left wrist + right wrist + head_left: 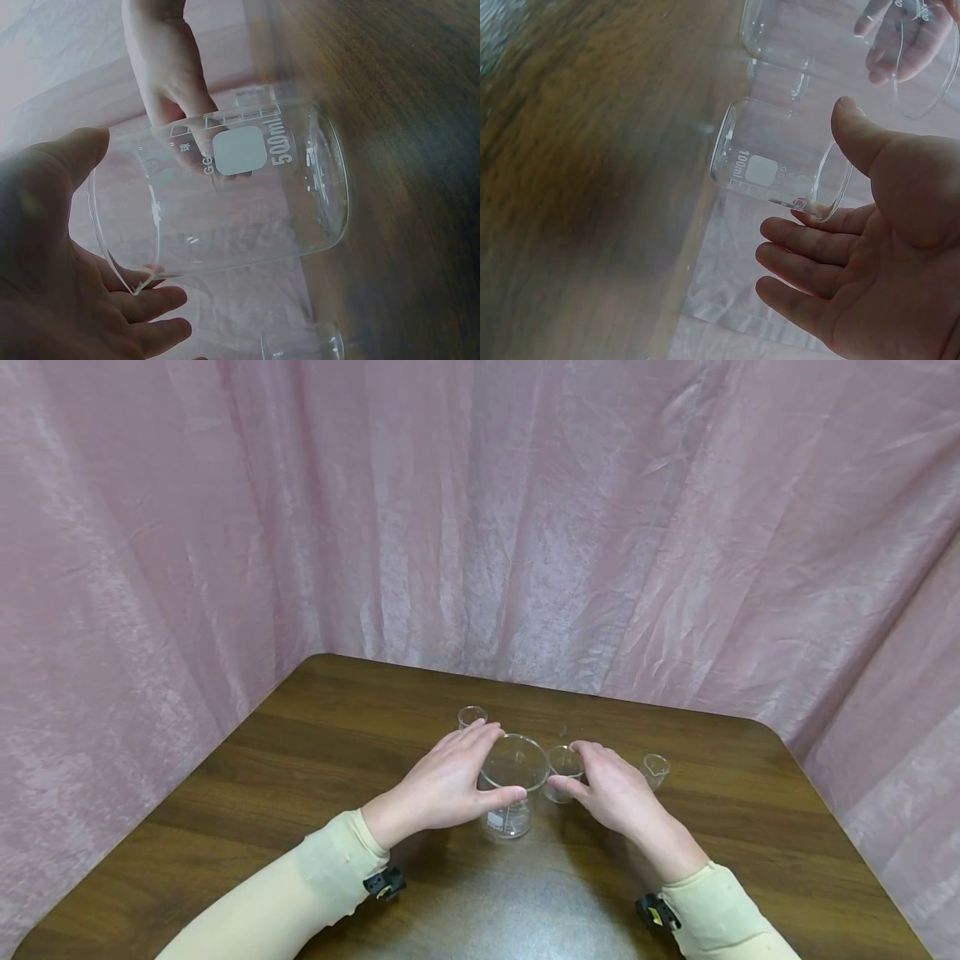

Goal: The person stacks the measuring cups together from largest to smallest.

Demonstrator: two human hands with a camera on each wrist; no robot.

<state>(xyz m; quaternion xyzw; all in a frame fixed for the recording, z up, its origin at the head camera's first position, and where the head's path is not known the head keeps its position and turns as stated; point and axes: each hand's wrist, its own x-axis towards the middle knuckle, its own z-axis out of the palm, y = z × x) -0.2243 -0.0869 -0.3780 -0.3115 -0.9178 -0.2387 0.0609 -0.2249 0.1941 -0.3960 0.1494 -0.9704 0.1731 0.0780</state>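
Observation:
A large clear glass beaker (507, 818) marked 500ml stands upright on the table. My left hand (442, 781) spans its rim from the left, thumb at the near side and fingers at the far side. In the left wrist view those fingers (154, 304) are fairly straight; whether they touch the glass I cannot tell. To the right stands a smaller beaker (761, 150) marked 100ml. Around its rim my right hand (618, 789) is spread, the thumb (855, 131) on one side and loosely straight fingers on the other, without a visible grip.
A small glass beaker (472, 717) stands behind my left hand. Another small glass vessel (656, 767) is right of my right hand, partly hidden by it. The brown wooden table (247, 793) has pink curtains (525, 527) behind and at both sides.

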